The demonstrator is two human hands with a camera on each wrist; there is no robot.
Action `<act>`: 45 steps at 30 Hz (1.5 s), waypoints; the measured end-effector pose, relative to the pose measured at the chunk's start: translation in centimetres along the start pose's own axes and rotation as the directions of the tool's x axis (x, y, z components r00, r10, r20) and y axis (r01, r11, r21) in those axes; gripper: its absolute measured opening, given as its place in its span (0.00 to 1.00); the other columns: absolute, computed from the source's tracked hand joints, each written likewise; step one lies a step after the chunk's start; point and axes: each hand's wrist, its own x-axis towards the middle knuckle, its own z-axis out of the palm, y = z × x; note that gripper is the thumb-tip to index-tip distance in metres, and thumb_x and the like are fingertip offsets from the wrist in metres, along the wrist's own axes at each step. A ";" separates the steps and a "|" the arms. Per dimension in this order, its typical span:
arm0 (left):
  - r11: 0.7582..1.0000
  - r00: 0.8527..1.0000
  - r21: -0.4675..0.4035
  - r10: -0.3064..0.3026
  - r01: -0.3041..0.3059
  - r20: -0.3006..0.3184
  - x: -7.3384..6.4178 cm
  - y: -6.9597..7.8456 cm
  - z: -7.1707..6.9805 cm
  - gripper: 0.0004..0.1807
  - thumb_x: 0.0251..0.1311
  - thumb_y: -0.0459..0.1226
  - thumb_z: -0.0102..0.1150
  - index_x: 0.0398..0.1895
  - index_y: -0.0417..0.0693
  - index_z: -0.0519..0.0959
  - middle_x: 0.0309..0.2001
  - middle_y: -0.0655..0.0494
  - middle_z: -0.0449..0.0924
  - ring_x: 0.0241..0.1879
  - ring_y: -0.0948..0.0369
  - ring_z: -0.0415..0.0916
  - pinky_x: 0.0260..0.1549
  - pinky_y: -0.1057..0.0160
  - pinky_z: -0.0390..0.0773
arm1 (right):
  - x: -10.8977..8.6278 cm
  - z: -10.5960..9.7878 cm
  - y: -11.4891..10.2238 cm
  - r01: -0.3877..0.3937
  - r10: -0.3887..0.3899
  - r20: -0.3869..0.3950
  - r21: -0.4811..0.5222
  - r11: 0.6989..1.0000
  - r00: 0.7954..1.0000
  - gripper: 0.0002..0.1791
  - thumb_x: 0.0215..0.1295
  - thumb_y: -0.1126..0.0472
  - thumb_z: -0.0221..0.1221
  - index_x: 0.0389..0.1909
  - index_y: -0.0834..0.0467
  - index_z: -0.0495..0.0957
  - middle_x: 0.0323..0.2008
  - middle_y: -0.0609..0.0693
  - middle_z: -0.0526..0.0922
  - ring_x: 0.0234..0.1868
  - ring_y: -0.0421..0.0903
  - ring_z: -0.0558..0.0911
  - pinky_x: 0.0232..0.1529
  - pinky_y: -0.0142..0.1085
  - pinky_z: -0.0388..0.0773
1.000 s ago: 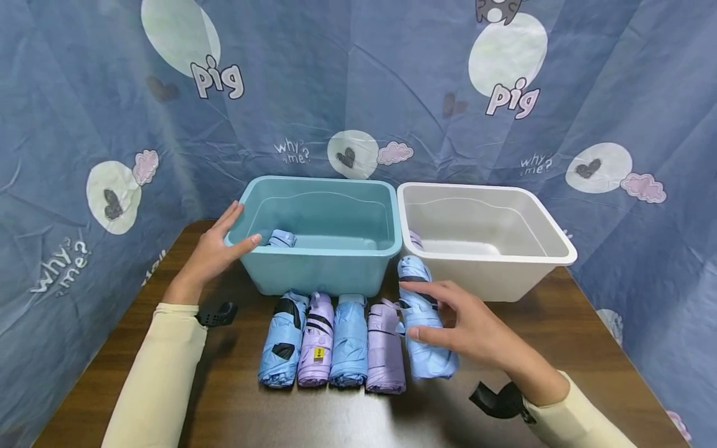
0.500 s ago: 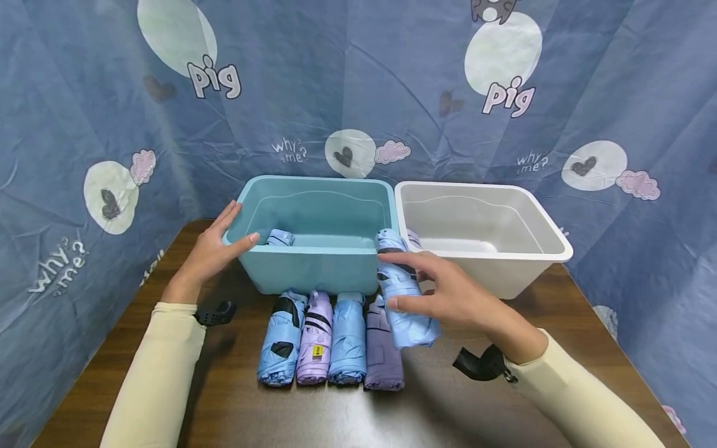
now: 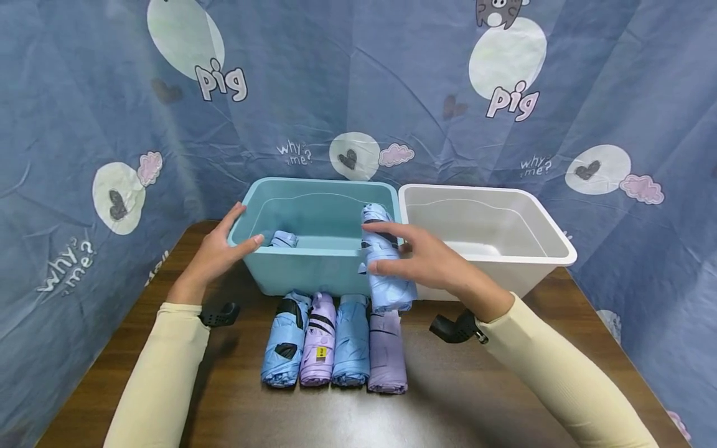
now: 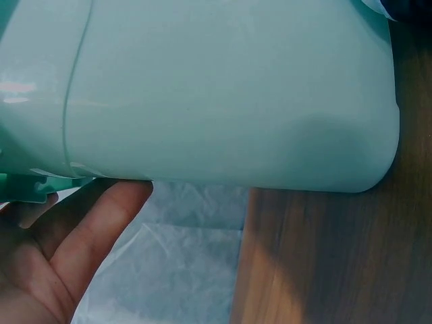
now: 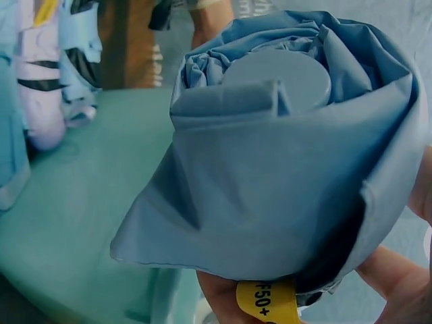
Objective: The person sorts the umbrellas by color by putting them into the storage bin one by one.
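Observation:
My right hand (image 3: 431,261) grips a folded light-blue umbrella (image 3: 386,289) between thumb and fingers, tilted over the front right rim of the teal bin (image 3: 308,272). The right wrist view shows its round handle end, loose fabric and a yellow label (image 5: 266,302). My left hand (image 3: 215,252) rests on the bin's left front corner, fingers straight along the outside and thumb on the rim. Another blue umbrella (image 3: 284,239) lies inside the bin at the left. On the table in front, blue (image 3: 285,345), purple (image 3: 318,341), blue (image 3: 351,345) and purple (image 3: 388,358) umbrellas lie side by side.
A white bin (image 3: 498,283) stands against the teal bin's right side. Both bins sit toward the back of the brown wooden table (image 3: 313,423). Behind them hangs a blue printed curtain (image 3: 280,74).
My right hand has lifted the blue umbrella from the right end of the row, moving it up and left to the teal bin's rim. The left hand has stayed in place.

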 end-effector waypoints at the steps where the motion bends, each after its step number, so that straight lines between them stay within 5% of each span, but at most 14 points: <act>1: 1.000 1.000 -0.001 0.002 -0.002 -0.001 0.0 0.0 0.0 0.50 0.58 0.57 0.60 0.78 0.62 0.44 0.77 0.66 0.36 0.72 0.44 0.46 0.62 0.33 0.54 | 0.3 0.0 -0.1 -0.002 0.002 0.001 0.008 1.000 1.000 0.33 0.58 0.55 0.68 0.66 0.39 0.70 0.55 0.54 0.72 0.39 0.53 0.82 0.30 0.43 0.83; 11: 0.999 0.999 0.012 0.030 -0.030 -0.014 0.1 0.0 -0.1 0.49 0.59 0.56 0.60 0.78 0.61 0.45 0.77 0.67 0.37 0.74 0.48 0.41 0.63 0.33 0.51 | 3.5 -0.3 -1.1 -0.014 0.014 -0.048 0.005 1.000 0.999 0.32 0.58 0.55 0.68 0.65 0.40 0.71 0.56 0.54 0.72 0.35 0.51 0.82 0.32 0.42 0.82; 19: 0.999 0.999 0.015 0.035 -0.035 -0.032 0.2 -0.1 -0.3 0.49 0.58 0.56 0.60 0.78 0.60 0.45 0.77 0.63 0.37 0.74 0.47 0.41 0.63 0.33 0.50 | 6.7 -0.1 -2.1 -0.035 0.032 -0.115 -0.022 0.999 0.993 0.32 0.55 0.51 0.69 0.63 0.38 0.73 0.65 0.48 0.67 0.57 0.47 0.71 0.48 0.41 0.77; 34: 0.999 0.999 0.012 0.031 -0.031 -0.028 -0.1 -0.2 -0.2 0.49 0.59 0.56 0.59 0.78 0.59 0.45 0.77 0.63 0.37 0.74 0.46 0.40 0.62 0.31 0.50 | 11.3 2.3 -2.4 -0.108 0.115 -0.138 0.059 0.992 0.984 0.33 0.56 0.53 0.67 0.65 0.37 0.71 0.66 0.49 0.65 0.50 0.48 0.77 0.43 0.40 0.79; 45: 0.999 0.999 0.013 0.048 -0.047 -0.025 0.1 -0.3 0.1 0.48 0.59 0.56 0.59 0.78 0.59 0.45 0.77 0.63 0.38 0.74 0.45 0.42 0.61 0.30 0.51 | 14.3 4.0 -1.6 -0.126 0.146 -0.209 0.106 0.986 0.967 0.35 0.58 0.53 0.65 0.68 0.38 0.68 0.68 0.50 0.64 0.56 0.48 0.72 0.48 0.43 0.76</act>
